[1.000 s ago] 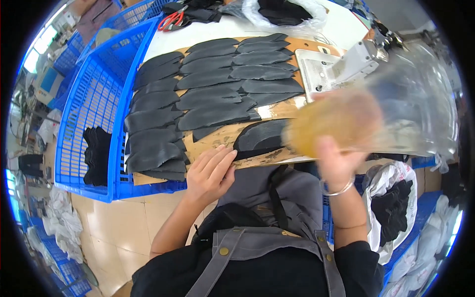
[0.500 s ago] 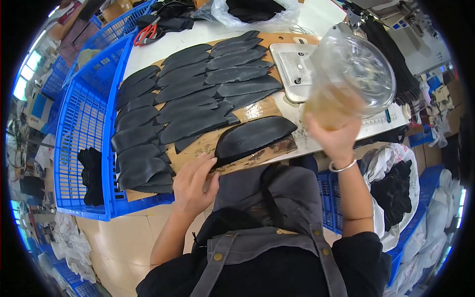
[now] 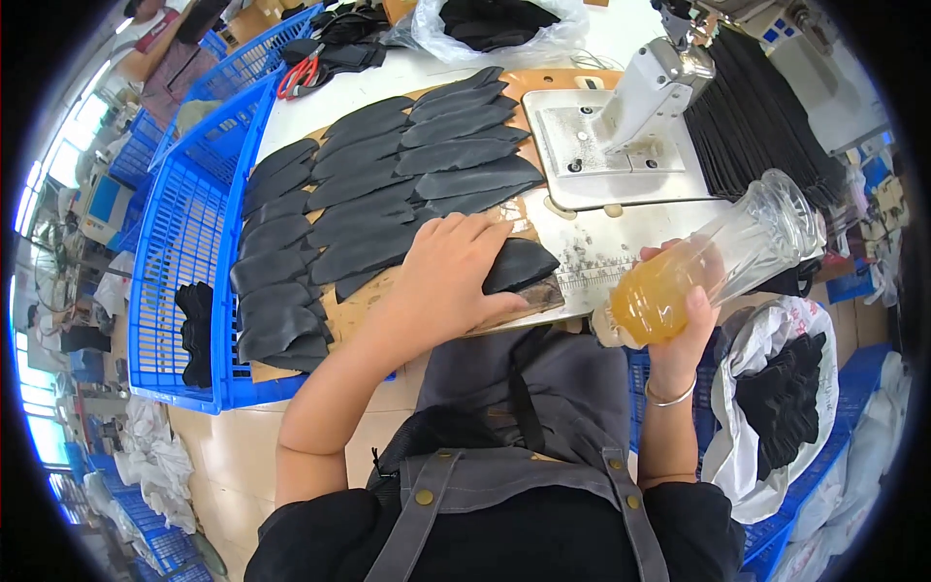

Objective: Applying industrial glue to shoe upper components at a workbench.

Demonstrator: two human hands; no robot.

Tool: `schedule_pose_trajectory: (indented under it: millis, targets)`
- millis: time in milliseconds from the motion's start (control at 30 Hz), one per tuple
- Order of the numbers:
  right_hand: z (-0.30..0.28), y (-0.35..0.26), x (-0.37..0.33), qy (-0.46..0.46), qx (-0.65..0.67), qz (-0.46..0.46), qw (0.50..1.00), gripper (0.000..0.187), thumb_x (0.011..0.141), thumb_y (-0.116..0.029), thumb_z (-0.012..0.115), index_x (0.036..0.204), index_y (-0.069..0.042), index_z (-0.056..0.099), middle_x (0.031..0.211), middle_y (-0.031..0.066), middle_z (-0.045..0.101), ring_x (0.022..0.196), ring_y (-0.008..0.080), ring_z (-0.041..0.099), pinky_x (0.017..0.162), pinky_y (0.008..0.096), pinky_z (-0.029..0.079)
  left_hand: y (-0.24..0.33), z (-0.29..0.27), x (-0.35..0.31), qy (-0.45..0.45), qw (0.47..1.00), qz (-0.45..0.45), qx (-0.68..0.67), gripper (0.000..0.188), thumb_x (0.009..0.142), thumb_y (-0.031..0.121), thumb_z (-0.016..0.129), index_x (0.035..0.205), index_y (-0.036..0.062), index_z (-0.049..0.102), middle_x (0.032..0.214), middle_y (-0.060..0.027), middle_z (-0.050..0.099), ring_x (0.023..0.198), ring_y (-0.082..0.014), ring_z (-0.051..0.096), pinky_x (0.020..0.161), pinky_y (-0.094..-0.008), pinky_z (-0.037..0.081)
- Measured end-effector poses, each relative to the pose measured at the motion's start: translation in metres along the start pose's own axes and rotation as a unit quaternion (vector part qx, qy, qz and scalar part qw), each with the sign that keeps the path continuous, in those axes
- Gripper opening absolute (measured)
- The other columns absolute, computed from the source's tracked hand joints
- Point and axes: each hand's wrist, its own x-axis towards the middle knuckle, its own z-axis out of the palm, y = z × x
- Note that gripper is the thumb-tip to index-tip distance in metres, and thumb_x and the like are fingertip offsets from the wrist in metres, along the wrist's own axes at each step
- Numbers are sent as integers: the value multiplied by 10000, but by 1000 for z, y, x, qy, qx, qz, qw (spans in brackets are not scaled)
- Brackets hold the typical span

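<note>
My right hand (image 3: 679, 320) holds a clear ribbed glass bottle (image 3: 722, 262) with orange-yellow liquid in its lower part, tilted low beside the table's front edge. My left hand (image 3: 441, 276) lies flat, fingers spread, on a black curved shoe piece (image 3: 519, 264) at the front of a brown board (image 3: 354, 308). Rows of several similar black leather pieces (image 3: 388, 194) cover the board behind my left hand.
A sewing machine (image 3: 630, 107) stands on its metal plate at the right. A blue plastic crate (image 3: 179, 252) with black pieces sits at the left. Red scissors (image 3: 296, 76) and a bag of black parts (image 3: 490, 19) lie at the back. A white bag of black parts (image 3: 776, 407) hangs lower right.
My right hand has lowered the bottle from in front of the camera down toward the table's edge. My left hand has moved from the table's front edge onto the black piece.
</note>
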Motion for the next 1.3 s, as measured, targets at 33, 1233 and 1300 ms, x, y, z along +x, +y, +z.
schedule_pose_trajectory:
  millis: [33, 1233, 1300]
  targets:
    - [1, -1, 0, -4, -8, 3, 1000, 659, 719, -357, 684, 1191, 18, 417, 1013, 151, 542, 925, 284, 600, 788, 377, 500, -1, -1, 4, -36, 999, -16, 7, 595, 668, 333, 741, 1141, 26, 551, 1063, -125, 550, 1017, -301, 502, 907, -375, 371]
    - [45, 26, -6, -198, 156, 200, 947, 734, 745, -480, 564, 1300, -60, 333, 1009, 85, 478, 935, 219, 555, 979, 518, 375, -157, -146, -13, 406, 881, -238, -45, 323, 749, 269, 695, 839, -40, 664, 984, -136, 653, 900, -173, 592, 806, -284, 441]
    - [46, 23, -8, -202, 157, 200, 946, 734, 745, -482, 565, 1299, -59, 335, 1008, 86, 480, 934, 220, 556, 977, 517, 376, -189, -145, 6, 435, 875, -143, 155, 231, 715, 245, 697, 726, 17, 659, 969, -156, 645, 919, -286, 603, 811, -347, 452]
